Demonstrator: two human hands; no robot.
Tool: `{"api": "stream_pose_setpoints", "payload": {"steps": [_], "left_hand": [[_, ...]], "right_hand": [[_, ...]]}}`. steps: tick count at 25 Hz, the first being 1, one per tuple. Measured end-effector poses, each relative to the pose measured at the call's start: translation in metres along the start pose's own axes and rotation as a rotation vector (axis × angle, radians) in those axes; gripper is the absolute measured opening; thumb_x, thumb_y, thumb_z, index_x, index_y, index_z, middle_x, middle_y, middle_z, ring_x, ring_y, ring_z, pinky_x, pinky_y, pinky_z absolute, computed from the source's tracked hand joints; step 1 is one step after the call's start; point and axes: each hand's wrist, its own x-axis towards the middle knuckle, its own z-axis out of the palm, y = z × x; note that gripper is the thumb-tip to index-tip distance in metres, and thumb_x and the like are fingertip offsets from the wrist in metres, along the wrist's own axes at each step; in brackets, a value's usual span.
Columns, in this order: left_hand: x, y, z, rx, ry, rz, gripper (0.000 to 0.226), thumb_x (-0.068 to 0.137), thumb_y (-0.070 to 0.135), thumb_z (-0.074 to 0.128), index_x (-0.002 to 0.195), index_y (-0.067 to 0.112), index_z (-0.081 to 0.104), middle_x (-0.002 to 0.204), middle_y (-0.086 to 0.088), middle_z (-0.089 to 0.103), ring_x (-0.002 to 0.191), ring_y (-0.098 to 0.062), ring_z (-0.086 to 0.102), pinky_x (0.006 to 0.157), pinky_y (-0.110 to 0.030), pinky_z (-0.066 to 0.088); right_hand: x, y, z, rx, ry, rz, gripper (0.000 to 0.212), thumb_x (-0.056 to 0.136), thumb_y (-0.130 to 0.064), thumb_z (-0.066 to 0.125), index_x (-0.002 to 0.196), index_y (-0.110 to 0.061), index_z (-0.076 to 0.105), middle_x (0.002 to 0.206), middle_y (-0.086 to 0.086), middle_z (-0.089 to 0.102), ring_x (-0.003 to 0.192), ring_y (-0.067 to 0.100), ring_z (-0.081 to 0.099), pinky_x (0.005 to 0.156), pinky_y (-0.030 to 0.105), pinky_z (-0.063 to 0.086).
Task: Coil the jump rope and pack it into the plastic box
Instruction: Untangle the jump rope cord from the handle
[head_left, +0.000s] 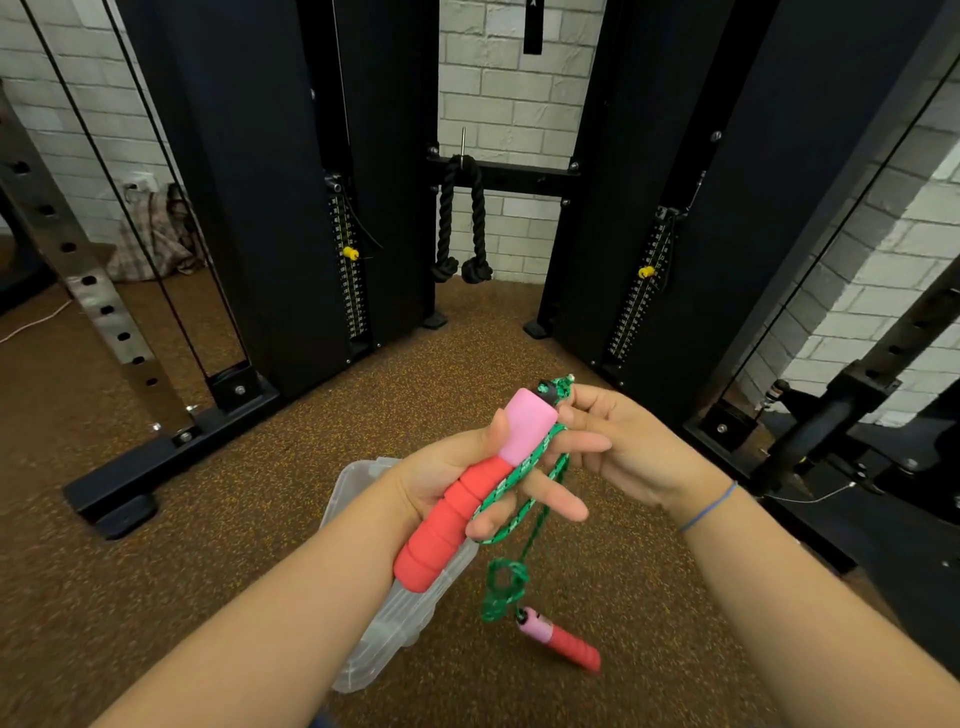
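Note:
My left hand (441, 478) grips one red and pink foam handle (467, 493) of the jump rope, held upright and tilted. The green rope (530, 467) loops over my left fingers. My right hand (623, 441) pinches the rope right at the handle's top end. More green rope hangs down in a loose tangle (501, 587) to the second red and pink handle (558, 642), which dangles near the floor. The clear plastic box (363, 519) lies on the floor under my left forearm, partly hidden by it.
A black cable machine with two weight stacks (348, 270) stands ahead, its base bar (171, 452) at the left. A black rope attachment (462, 228) hangs in the middle. More black frame (810, 441) sits at the right. Brown speckled floor (260, 519) lies all around.

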Motion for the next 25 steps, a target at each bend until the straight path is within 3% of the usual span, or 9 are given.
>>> {"api": "stream_pose_setpoints", "payload": {"steps": [4, 7, 9, 11, 13, 19, 23, 25], "left_hand": [[0.001, -0.001, 0.001, 0.031, 0.166, 0.047, 0.05, 0.072, 0.041, 0.074, 0.116, 0.019, 0.066, 0.099, -0.011, 0.074, 0.042, -0.006, 0.063, 0.04, -0.016, 0.049], [0.005, 0.001, 0.007, 0.082, 0.349, 0.122, 0.041, 0.061, 0.011, 0.07, 0.101, 0.02, 0.075, 0.094, -0.007, 0.076, 0.042, -0.008, 0.063, 0.042, -0.018, 0.049], [0.006, 0.002, 0.007, 0.062, 0.398, 0.161, 0.049, 0.064, 0.007, 0.058, 0.111, 0.018, 0.069, 0.101, -0.01, 0.074, 0.049, -0.012, 0.067, 0.047, -0.021, 0.051], [0.006, 0.002, 0.004, 0.048, 0.401, 0.177, 0.057, 0.066, 0.003, 0.055, 0.121, 0.017, 0.06, 0.11, -0.012, 0.071, 0.056, -0.015, 0.069, 0.052, -0.023, 0.053], [0.005, 0.005, 0.004, 0.05, 0.416, 0.189, 0.06, 0.07, -0.002, 0.051, 0.125, 0.02, 0.056, 0.116, -0.014, 0.068, 0.062, -0.018, 0.072, 0.058, -0.026, 0.057], [0.001, 0.013, 0.001, 0.107, 0.507, 0.28, 0.059, 0.077, -0.004, 0.042, 0.128, 0.022, 0.051, 0.116, -0.016, 0.068, 0.069, -0.021, 0.073, 0.077, -0.034, 0.056], [0.005, 0.012, 0.005, 0.092, 0.502, 0.289, 0.059, 0.077, -0.005, 0.042, 0.129, 0.022, 0.049, 0.111, -0.016, 0.07, 0.081, -0.028, 0.073, 0.078, -0.037, 0.058], [0.006, 0.011, 0.007, 0.077, 0.516, 0.305, 0.058, 0.077, -0.005, 0.041, 0.128, 0.022, 0.051, 0.108, -0.015, 0.071, 0.083, -0.029, 0.073, 0.079, -0.038, 0.058]], "right_hand": [[-0.003, 0.006, 0.012, 0.055, 0.144, -0.01, 0.009, 0.081, -0.016, 0.059, 0.074, -0.011, 0.057, 0.066, -0.002, 0.062, 0.055, 0.007, 0.053, 0.053, 0.018, 0.047], [0.002, 0.018, 0.018, 0.11, 0.18, -0.006, 0.018, 0.088, 0.002, 0.05, 0.079, -0.009, 0.06, 0.067, -0.003, 0.061, 0.057, 0.012, 0.051, 0.05, 0.018, 0.046], [0.005, 0.03, 0.021, 0.127, 0.183, -0.018, 0.009, 0.089, -0.007, 0.054, 0.092, -0.001, 0.061, 0.076, 0.004, 0.057, 0.063, 0.017, 0.049, 0.059, 0.025, 0.046], [0.006, 0.04, 0.022, 0.155, 0.207, -0.029, 0.018, 0.091, -0.016, 0.054, 0.094, -0.001, 0.062, 0.072, 0.006, 0.052, 0.062, 0.015, 0.047, 0.065, 0.033, 0.041], [0.004, 0.047, 0.026, 0.146, 0.235, -0.061, 0.015, 0.089, -0.021, 0.052, 0.09, -0.011, 0.063, 0.068, 0.002, 0.052, 0.058, 0.011, 0.046, 0.057, 0.026, 0.041], [-0.001, 0.059, 0.032, -0.172, 0.261, -0.106, 0.012, 0.099, -0.01, 0.041, 0.093, -0.004, 0.051, 0.059, -0.006, 0.047, 0.048, 0.01, 0.044, 0.052, 0.021, 0.038], [-0.004, 0.06, 0.029, -0.374, 0.269, -0.127, 0.016, 0.1, -0.006, 0.038, 0.101, 0.007, 0.046, 0.06, -0.006, 0.046, 0.048, 0.009, 0.046, 0.054, 0.019, 0.04], [-0.005, 0.06, 0.032, -0.444, 0.272, -0.123, 0.015, 0.1, -0.008, 0.037, 0.101, -0.001, 0.051, 0.061, -0.003, 0.046, 0.048, 0.008, 0.048, 0.055, 0.019, 0.042]]}}
